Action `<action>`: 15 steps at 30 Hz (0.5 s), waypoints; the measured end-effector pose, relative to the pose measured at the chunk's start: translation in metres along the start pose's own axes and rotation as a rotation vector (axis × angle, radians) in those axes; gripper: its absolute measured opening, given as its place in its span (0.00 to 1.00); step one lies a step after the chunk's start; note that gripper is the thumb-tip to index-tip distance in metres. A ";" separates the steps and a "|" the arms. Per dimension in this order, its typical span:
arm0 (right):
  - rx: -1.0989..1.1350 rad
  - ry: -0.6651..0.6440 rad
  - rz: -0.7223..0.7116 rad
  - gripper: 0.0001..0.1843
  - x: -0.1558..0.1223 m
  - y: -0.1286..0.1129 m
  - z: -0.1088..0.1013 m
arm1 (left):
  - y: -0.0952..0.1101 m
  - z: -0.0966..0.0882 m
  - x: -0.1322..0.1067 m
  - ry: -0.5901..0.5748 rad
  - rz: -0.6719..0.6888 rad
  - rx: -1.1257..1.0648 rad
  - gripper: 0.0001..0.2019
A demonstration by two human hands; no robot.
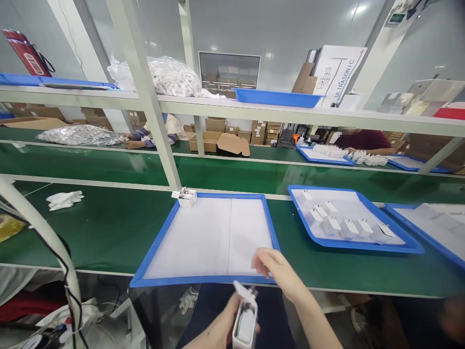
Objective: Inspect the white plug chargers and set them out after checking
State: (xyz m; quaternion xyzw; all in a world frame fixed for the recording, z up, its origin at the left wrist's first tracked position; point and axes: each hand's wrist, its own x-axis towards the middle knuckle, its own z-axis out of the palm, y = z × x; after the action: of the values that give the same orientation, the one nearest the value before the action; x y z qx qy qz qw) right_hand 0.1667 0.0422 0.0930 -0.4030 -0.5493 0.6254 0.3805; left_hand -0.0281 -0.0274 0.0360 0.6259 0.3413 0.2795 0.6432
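My left hand (224, 325) is closed around a white charger-like part (245, 320) held low, below the table's front edge. My right hand (273, 270) reaches over the near right corner of a blue-rimmed tray (160, 242) with a white liner; its fingers are curled at the tray's edge and I cannot make out anything in them. A small white part (186, 197) sits at the tray's far left corner.
A second blue tray (395, 246) to the right holds several white chargers, and a third tray (428, 232) lies beyond it. A white glove (64, 199) lies on the green belt (109, 228). Other people work across the belt behind the shelf posts (152, 111).
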 end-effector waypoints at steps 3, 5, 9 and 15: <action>-0.083 0.017 0.103 0.33 -0.017 0.005 -0.003 | -0.004 -0.008 -0.001 0.387 0.169 0.525 0.28; -0.089 -0.045 0.235 0.36 -0.030 0.016 0.008 | -0.011 -0.012 0.004 0.529 0.294 0.805 0.29; 0.071 -0.075 0.415 0.36 -0.044 0.048 0.040 | -0.018 -0.015 0.013 0.544 0.488 1.072 0.39; 0.362 0.059 0.473 0.33 -0.051 0.080 0.048 | 0.020 -0.012 -0.006 0.343 0.233 0.716 0.24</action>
State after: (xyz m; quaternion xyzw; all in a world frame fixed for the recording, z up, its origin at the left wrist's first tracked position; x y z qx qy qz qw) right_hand 0.1392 -0.0311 0.0213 -0.4634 -0.3084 0.7724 0.3057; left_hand -0.0400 -0.0237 0.0566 0.7888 0.4461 0.3143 0.2828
